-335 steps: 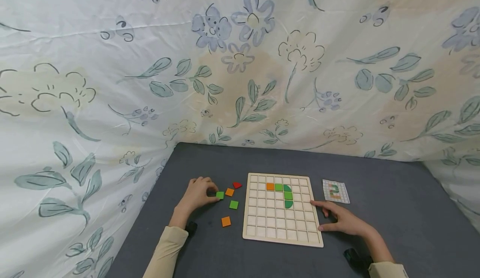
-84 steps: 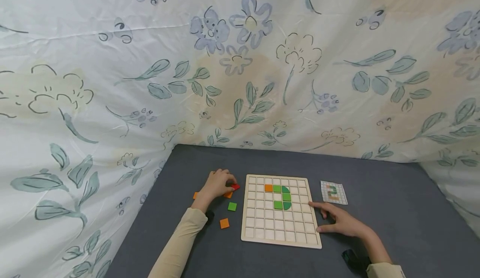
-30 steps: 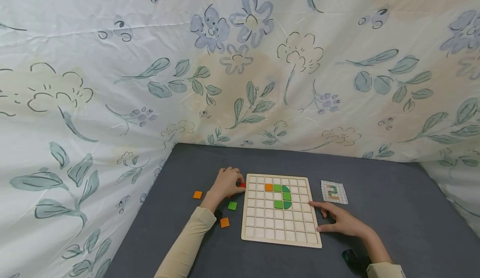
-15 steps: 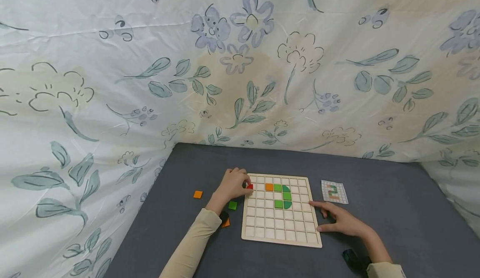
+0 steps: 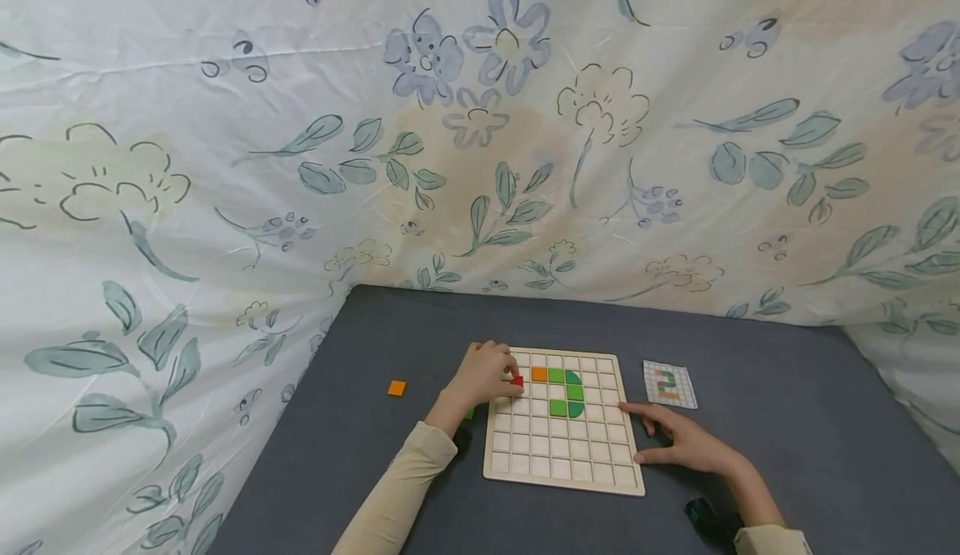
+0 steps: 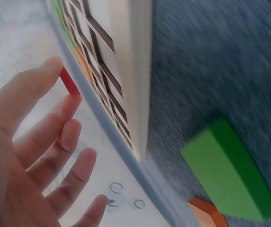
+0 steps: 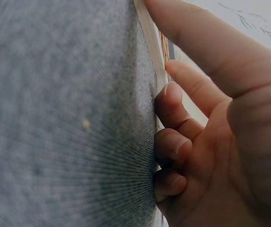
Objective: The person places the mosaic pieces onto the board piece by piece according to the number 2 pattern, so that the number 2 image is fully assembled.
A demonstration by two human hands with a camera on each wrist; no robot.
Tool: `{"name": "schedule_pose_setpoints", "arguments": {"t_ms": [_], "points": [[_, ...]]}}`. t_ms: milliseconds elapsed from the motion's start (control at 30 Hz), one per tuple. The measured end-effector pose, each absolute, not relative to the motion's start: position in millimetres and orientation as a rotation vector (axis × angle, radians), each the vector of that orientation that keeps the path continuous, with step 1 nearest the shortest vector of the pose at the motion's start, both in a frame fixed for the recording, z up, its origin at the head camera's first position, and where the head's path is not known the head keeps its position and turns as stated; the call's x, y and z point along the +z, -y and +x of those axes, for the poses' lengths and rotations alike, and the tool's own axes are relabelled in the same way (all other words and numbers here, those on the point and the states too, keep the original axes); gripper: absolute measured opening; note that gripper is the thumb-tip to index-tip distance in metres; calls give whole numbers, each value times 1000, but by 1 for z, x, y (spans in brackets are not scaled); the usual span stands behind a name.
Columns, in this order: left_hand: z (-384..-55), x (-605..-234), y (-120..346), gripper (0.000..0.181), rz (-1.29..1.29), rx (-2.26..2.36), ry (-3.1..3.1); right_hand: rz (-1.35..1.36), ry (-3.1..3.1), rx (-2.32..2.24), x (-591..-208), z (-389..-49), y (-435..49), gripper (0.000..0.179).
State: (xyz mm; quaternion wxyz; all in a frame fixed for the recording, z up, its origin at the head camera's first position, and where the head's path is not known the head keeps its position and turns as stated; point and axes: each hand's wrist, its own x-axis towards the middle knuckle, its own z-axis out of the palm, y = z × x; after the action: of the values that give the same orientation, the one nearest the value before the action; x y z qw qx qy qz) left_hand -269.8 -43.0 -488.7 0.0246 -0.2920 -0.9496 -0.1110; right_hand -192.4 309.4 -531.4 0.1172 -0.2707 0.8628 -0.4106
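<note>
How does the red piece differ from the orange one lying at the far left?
The left hand pinches the red piece over the board, while the orange piece lies untouched on the table. The red piece is partly covered by that hand, whereas the orange piece shows its whole four-cornered top. Both are small pieces.

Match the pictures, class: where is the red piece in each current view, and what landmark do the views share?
Head: below centre, slightly right; the left hand pinches the red piece over the wooden board.
Left wrist: upper left, in that hand's grip.
Right wrist: not in this picture.
Shared landmark: the wooden board, partly visible in both wrist views.
</note>
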Motion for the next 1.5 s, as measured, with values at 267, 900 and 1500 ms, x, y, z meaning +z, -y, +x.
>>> {"name": "schedule_pose_setpoints", "arguments": {"t_ms": [267, 900, 1500], "points": [[-264, -489, 32, 21, -957, -346, 2942, -819, -2517, -1221, -533, -191, -310, 69], [-259, -498, 20, 23, -1025, -348, 2936, -805, -2529, -1179, -531, -192, -310, 69], [-259, -503, 19, 26, -1068, -245, 2916, -816, -2562, -1153, -531, -192, -310, 70]]}}
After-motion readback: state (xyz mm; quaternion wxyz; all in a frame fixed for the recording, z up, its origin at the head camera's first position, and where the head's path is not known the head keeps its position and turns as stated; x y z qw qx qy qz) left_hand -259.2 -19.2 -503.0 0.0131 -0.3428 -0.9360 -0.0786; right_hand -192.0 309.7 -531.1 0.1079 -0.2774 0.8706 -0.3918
